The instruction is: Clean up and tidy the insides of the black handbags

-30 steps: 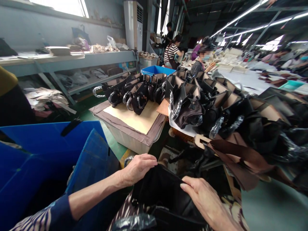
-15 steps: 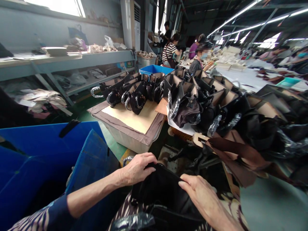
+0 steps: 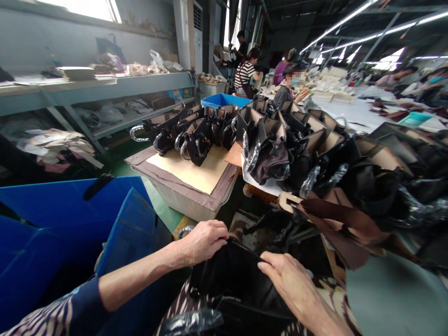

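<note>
A black bag (image 3: 241,275) lies in my lap, its top edge stretched between my two hands. At the far left end of that edge, my left hand (image 3: 205,240) pinches the rim with thumb and fingers. My right hand (image 3: 289,282) grips the same rim further right, thumb on the near side. Near the bottom of the view, a plastic-wrapped handle (image 3: 192,322) lies in front of the bag.
Blue bins (image 3: 129,228) stand at the left. Ahead, several black bags (image 3: 196,140) rest on a cloth-covered tub (image 3: 189,205); more bags (image 3: 322,144) crowd the right, beside brown straps (image 3: 346,219). People (image 3: 247,74) work farther back.
Both hands keep their grip on the bag rim and have barely moved. The whole view has shifted very slightly.
</note>
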Action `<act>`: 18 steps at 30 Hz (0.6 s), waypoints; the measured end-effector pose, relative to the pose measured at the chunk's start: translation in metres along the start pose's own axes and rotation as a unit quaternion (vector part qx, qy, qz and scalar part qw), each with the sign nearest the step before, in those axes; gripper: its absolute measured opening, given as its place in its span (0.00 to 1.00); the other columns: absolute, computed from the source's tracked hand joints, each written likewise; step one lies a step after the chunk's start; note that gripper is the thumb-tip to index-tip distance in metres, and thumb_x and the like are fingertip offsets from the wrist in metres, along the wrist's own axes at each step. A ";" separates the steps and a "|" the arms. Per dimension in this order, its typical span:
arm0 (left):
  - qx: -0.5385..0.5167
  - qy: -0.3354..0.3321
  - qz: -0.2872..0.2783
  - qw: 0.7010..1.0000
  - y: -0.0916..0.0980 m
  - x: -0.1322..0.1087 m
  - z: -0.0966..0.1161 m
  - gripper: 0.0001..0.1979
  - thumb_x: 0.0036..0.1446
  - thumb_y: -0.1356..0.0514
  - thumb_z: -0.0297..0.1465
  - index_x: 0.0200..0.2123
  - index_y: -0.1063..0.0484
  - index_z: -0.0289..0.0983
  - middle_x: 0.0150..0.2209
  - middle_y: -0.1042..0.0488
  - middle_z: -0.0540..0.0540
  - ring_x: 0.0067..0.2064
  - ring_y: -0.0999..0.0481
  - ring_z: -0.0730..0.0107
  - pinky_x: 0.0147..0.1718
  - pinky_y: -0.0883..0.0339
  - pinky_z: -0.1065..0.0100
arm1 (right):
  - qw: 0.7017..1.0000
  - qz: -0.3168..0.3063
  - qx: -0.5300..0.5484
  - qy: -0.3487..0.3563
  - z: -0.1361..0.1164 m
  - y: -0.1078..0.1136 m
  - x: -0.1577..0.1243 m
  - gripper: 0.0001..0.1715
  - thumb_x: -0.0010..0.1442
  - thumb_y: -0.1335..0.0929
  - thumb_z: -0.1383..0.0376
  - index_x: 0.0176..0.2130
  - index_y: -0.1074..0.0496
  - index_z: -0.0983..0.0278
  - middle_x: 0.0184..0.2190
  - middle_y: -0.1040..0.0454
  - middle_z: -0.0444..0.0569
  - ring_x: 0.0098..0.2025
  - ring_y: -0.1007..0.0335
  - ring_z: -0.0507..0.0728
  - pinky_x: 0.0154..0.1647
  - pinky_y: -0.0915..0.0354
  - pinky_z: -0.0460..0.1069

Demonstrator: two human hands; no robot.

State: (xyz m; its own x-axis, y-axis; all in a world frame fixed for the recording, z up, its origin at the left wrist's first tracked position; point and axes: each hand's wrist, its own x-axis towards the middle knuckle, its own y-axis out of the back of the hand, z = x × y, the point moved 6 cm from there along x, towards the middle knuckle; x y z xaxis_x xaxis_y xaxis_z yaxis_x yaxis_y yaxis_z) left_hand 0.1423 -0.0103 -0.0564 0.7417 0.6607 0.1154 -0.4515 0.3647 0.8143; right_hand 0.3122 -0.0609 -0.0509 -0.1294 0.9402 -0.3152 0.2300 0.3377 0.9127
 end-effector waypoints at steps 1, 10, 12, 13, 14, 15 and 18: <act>0.007 -0.004 -0.003 1.000 0.000 0.000 0.000 0.08 0.58 0.49 0.27 0.34 0.30 0.35 0.34 0.30 0.47 0.39 0.31 0.72 0.41 0.39 0.73 | 1.000 0.001 0.000 0.002 0.000 0.000 0.000 0.15 0.59 0.42 0.62 0.23 0.35 0.59 0.22 0.28 0.43 0.29 0.33 0.54 0.29 0.47 0.47; -0.015 -0.007 0.006 1.000 -0.001 0.002 -0.001 0.11 0.58 0.49 0.28 0.34 0.27 0.36 0.37 0.30 0.48 0.38 0.30 0.74 0.40 0.38 0.75 | 1.000 0.005 -0.001 0.000 -0.003 0.001 -0.001 0.15 0.59 0.41 0.62 0.23 0.34 0.59 0.22 0.28 0.43 0.28 0.33 0.53 0.27 0.49 0.46; -0.021 -0.001 0.008 1.000 -0.001 0.002 0.000 0.09 0.58 0.49 0.27 0.33 0.28 0.36 0.37 0.30 0.48 0.38 0.31 0.74 0.40 0.38 0.75 | 1.000 -0.002 -0.004 0.000 -0.003 0.002 -0.001 0.15 0.59 0.42 0.62 0.24 0.34 0.59 0.22 0.29 0.44 0.28 0.33 0.54 0.28 0.48 0.46; -0.024 0.002 0.006 1.000 -0.001 0.003 0.001 0.09 0.57 0.49 0.27 0.32 0.29 0.36 0.37 0.30 0.48 0.38 0.31 0.74 0.40 0.38 0.75 | 1.000 -0.006 -0.005 0.002 -0.004 0.002 -0.001 0.15 0.59 0.42 0.62 0.24 0.34 0.59 0.22 0.29 0.44 0.28 0.34 0.54 0.28 0.48 0.47; -0.028 0.005 0.003 1.000 -0.001 0.003 0.001 0.08 0.57 0.48 0.26 0.31 0.29 0.35 0.36 0.30 0.48 0.37 0.31 0.74 0.39 0.38 0.75 | 1.000 -0.009 -0.004 0.003 -0.004 0.002 -0.001 0.16 0.59 0.42 0.62 0.24 0.34 0.60 0.22 0.29 0.44 0.28 0.34 0.54 0.28 0.49 0.47; -0.033 0.007 -0.001 0.999 -0.001 0.004 0.003 0.08 0.56 0.48 0.26 0.30 0.30 0.35 0.36 0.31 0.48 0.37 0.31 0.74 0.39 0.38 0.75 | 1.000 -0.010 -0.004 0.004 -0.004 0.002 -0.001 0.16 0.60 0.43 0.62 0.24 0.35 0.60 0.21 0.29 0.44 0.28 0.34 0.54 0.28 0.49 0.47; -0.047 0.011 -0.010 0.999 -0.001 0.005 0.006 0.06 0.55 0.48 0.24 0.28 0.33 0.34 0.35 0.32 0.48 0.35 0.32 0.75 0.37 0.39 0.76 | 1.000 -0.007 -0.002 0.009 -0.004 0.001 0.000 0.16 0.60 0.43 0.61 0.25 0.35 0.60 0.22 0.30 0.44 0.28 0.34 0.54 0.29 0.48 0.47</act>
State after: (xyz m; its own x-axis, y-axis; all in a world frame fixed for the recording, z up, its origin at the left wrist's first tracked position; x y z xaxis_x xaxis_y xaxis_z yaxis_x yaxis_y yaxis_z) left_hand 0.1494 -0.0107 -0.0533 0.7407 0.6664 0.0859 -0.4814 0.4372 0.7596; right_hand 0.3083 -0.0608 -0.0484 -0.1492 0.9347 -0.3226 0.2251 0.3498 0.9094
